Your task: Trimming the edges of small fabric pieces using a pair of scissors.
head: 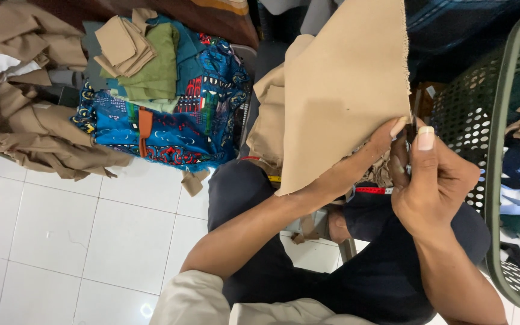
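I hold up a large piece of tan cloth [338, 90] in front of me. My left hand [375, 147] reaches under it and pinches its lower right corner. My right hand [431, 183] is closed at that same corner, thumb up, with something small and dark between the fingers; what it is I cannot tell. Small tan scraps and a red measuring tape [373, 190] lie on my lap in dark trousers [254, 192].
A heap of blue patterned, green and tan fabrics [176, 102] lies ahead on the left. Tan garments [31, 126] sprawl over the white tiled floor [49, 235]. A green perforated laundry basket [501, 108] with clothes stands at the right.
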